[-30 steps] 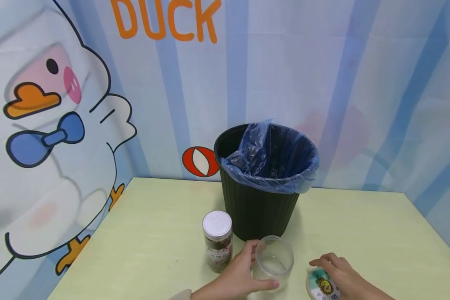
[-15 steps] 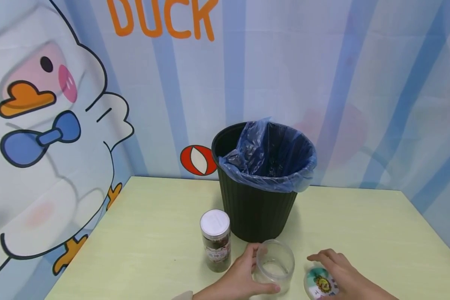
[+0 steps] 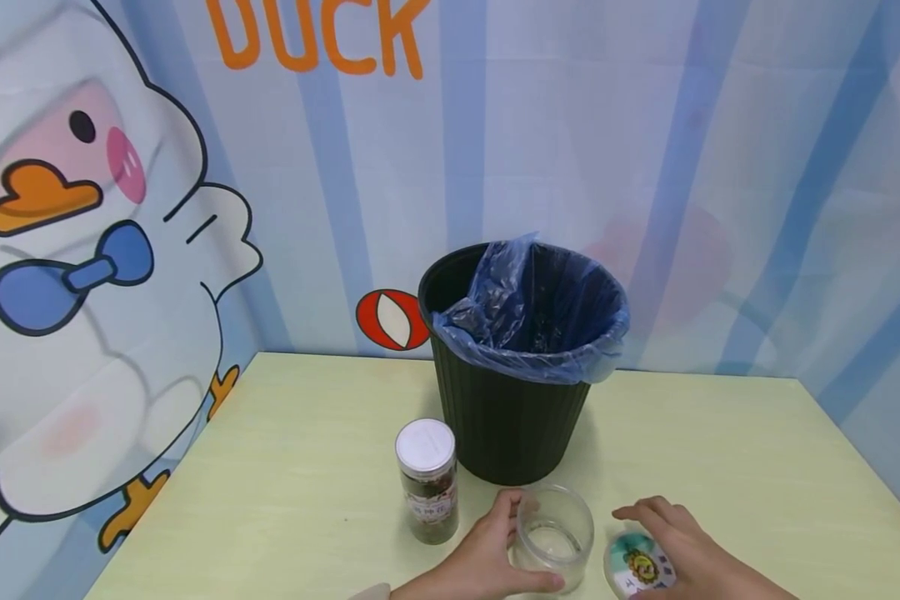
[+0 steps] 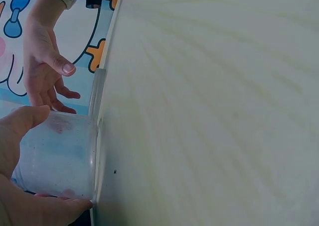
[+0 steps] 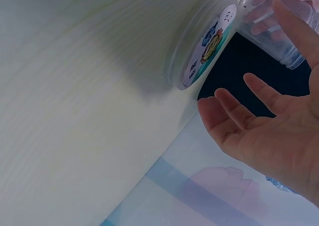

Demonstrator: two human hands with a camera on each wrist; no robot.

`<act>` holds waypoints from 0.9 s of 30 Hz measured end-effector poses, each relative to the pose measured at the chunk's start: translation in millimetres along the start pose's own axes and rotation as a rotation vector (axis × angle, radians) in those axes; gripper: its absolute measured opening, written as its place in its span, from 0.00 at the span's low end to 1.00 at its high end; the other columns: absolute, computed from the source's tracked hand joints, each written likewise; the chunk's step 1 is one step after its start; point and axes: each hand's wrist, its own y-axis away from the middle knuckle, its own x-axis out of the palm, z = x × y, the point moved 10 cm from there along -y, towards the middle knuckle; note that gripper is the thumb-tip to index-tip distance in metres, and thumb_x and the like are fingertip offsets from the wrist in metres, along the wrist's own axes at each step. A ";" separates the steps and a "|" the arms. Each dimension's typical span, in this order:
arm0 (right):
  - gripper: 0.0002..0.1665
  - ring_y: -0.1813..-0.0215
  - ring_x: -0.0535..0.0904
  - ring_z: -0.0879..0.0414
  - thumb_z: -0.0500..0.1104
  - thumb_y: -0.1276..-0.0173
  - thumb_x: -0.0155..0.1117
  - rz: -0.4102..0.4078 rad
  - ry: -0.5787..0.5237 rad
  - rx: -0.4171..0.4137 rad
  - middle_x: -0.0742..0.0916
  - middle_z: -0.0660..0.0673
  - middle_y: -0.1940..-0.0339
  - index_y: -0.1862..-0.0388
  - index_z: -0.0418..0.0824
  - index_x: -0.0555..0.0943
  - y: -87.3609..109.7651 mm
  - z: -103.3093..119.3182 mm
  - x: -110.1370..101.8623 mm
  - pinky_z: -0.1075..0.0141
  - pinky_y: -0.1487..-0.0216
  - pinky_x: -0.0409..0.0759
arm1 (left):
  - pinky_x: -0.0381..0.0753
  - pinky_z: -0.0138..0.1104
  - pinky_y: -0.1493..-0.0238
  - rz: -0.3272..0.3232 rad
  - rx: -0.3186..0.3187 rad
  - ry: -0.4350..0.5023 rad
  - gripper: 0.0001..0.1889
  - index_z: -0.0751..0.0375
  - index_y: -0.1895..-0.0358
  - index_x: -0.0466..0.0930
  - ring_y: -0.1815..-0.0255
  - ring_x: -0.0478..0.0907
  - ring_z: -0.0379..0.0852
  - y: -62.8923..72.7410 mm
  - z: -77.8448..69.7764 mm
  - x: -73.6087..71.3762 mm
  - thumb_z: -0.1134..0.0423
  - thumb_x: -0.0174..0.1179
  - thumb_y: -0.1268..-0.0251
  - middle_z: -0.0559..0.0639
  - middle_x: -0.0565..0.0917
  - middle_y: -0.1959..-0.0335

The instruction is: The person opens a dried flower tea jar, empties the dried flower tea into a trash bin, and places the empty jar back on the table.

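Observation:
My left hand (image 3: 487, 554) grips a clear, round plastic jar (image 3: 562, 546), thumb on its near side and fingers around the far side. The jar stands upright on the table without a lid, its inside see-through. In the left wrist view the thumb and fingers flank the jar (image 4: 60, 151). A round lid (image 3: 640, 567) lies label up to the jar's right; the label is green and white with a small cartoon picture. Over the lid hovers my right hand (image 3: 678, 542). The right wrist view has that hand (image 5: 284, 121) with loosely bent fingers, apart from the lid (image 5: 204, 47).
A lidded jar (image 3: 429, 483) with dark contents and a printed label stands left of my left hand. Behind it is a black bin (image 3: 510, 433) lined with a blue plastic bag (image 3: 528, 358). A printed duck cloth (image 3: 345, 192) hangs behind the pale yellow table (image 3: 307, 467).
My left hand and the clear jar have shifted slightly right and nearer. The right hand stays over the lid. The head view has swung a little to the right.

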 end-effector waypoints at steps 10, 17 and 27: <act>0.52 0.45 0.66 0.42 0.63 0.50 0.79 0.058 -0.041 0.033 0.73 0.41 0.42 0.32 0.42 0.69 8.3 52.6 -21.9 0.42 0.51 0.76 | 0.71 0.36 0.36 0.031 -0.027 0.035 0.43 0.55 0.32 0.60 0.34 0.71 0.49 -0.4 5.6 2.2 0.58 0.78 0.49 0.49 0.69 0.32; 0.55 0.43 0.66 0.46 0.68 0.54 0.79 0.056 -0.030 0.083 0.73 0.45 0.40 0.32 0.45 0.69 8.5 57.3 -27.6 0.44 0.48 0.76 | 0.71 0.35 0.36 0.027 -0.027 0.022 0.44 0.56 0.31 0.60 0.33 0.71 0.48 0.0 6.3 1.8 0.58 0.78 0.49 0.49 0.69 0.32; 0.50 0.45 0.67 0.37 0.51 0.51 0.84 0.068 -0.104 0.043 0.73 0.36 0.43 0.35 0.33 0.70 14.8 102.4 -49.6 0.37 0.50 0.74 | 0.69 0.35 0.34 -0.008 0.031 -0.024 0.45 0.55 0.30 0.61 0.32 0.70 0.48 3.8 1.7 -3.7 0.58 0.79 0.51 0.52 0.69 0.32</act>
